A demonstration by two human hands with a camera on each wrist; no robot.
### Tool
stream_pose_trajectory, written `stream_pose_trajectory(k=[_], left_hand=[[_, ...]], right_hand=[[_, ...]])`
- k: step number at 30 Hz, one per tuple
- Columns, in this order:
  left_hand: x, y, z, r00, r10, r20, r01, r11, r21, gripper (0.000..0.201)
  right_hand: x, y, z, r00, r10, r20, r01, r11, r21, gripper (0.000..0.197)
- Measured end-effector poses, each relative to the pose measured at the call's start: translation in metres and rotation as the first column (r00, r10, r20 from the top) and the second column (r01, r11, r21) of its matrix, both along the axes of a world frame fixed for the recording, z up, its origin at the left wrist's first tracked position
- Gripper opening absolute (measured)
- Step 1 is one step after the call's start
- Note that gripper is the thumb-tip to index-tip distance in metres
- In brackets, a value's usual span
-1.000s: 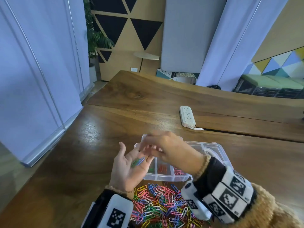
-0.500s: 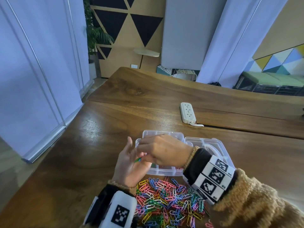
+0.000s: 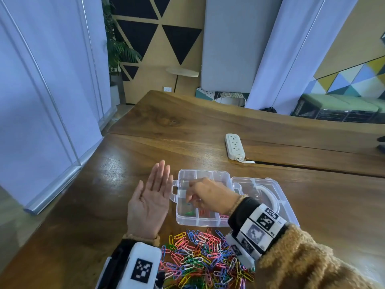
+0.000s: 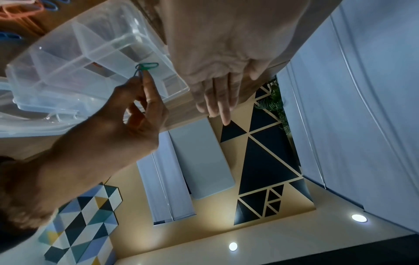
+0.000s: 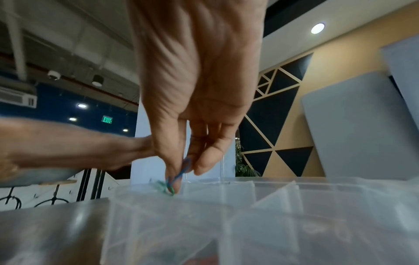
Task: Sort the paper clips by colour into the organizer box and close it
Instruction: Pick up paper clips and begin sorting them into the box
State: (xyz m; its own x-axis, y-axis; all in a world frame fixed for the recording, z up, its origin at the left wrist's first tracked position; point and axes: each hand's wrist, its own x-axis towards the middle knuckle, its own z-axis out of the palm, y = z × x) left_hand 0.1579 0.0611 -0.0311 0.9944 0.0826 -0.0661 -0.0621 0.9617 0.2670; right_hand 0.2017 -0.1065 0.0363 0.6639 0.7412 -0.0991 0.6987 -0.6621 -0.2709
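Head view: our left hand flat, palm up, fingers straight, lower centre, just left of clear organizer box, lid open. Our right hand over box, pinching clips. Loose paper clip pile at bottom edge.

Left wrist view: we see green clip pinched at box, upper left.

Right wrist view: our fingertips grip blue clip and a green one over near-left compartment.

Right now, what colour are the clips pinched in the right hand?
Green and blue clips in the right hand; clearest in the left wrist view.

office lounge — exit sign; acoustic wall panels; partition screens
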Motion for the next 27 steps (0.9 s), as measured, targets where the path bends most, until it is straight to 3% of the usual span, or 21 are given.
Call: stream_pose_trajectory(k=[4,6,8,11,15,18,20,22,24,27], left_hand=[[-0.004,0.004,-0.007,1.0,0.006,0.004,-0.006,0.994,0.105,0.054],[-0.001,0.004,0.0,0.993,-0.027,-0.112,0.023,0.999,-0.042,0.05],[-0.005,0.003,0.002,0.997,-0.019,-0.079,0.006,0.987,-0.163,0.049],[-0.002,0.009,0.002,0.996,-0.066,-0.061,0.054,0.982,-0.182,0.05],[-0.005,0.016,0.01,0.997,-0.064,-0.034,0.054,0.966,-0.252,0.044],[-0.007,0.019,0.014,0.997,-0.079,-0.012,0.073,0.96,-0.271,0.042],[-0.01,0.017,0.012,0.991,-0.103,-0.086,0.086,0.979,-0.184,0.039],[-0.014,0.012,0.015,0.989,-0.127,-0.073,0.119,0.987,-0.111,0.031],[-0.017,0.007,0.016,0.984,-0.178,-0.013,0.175,0.978,-0.111,0.037],[-0.018,0.001,0.019,0.978,-0.2,-0.051,0.196,0.978,-0.077,0.033]], right_hand=[[0.01,-0.003,0.005,0.998,0.005,-0.062,-0.005,1.0,0.004,0.018],[0.016,-0.009,0.01,0.998,-0.022,-0.064,0.023,0.999,0.022,0.019],[0.026,-0.016,0.011,0.991,-0.134,-0.006,0.134,0.989,0.062,0.016],[0.041,-0.023,0.004,0.936,-0.341,0.087,0.34,0.94,0.023,0.012],[0.043,-0.017,0.002,0.916,-0.399,0.046,0.402,0.914,-0.061,0.017],[0.031,-0.019,0.007,0.939,-0.329,0.097,0.335,0.94,-0.061,0.017],[0.013,-0.024,0.018,0.971,-0.201,0.131,0.21,0.976,-0.062,0.016],[-0.013,-0.032,0.026,0.996,-0.047,0.082,0.054,0.995,-0.084,0.014],[-0.041,-0.043,0.027,0.999,0.048,-0.001,-0.047,0.987,-0.156,0.021],[-0.066,-0.063,0.018,0.998,0.044,-0.037,-0.054,0.937,-0.346,0.028]])
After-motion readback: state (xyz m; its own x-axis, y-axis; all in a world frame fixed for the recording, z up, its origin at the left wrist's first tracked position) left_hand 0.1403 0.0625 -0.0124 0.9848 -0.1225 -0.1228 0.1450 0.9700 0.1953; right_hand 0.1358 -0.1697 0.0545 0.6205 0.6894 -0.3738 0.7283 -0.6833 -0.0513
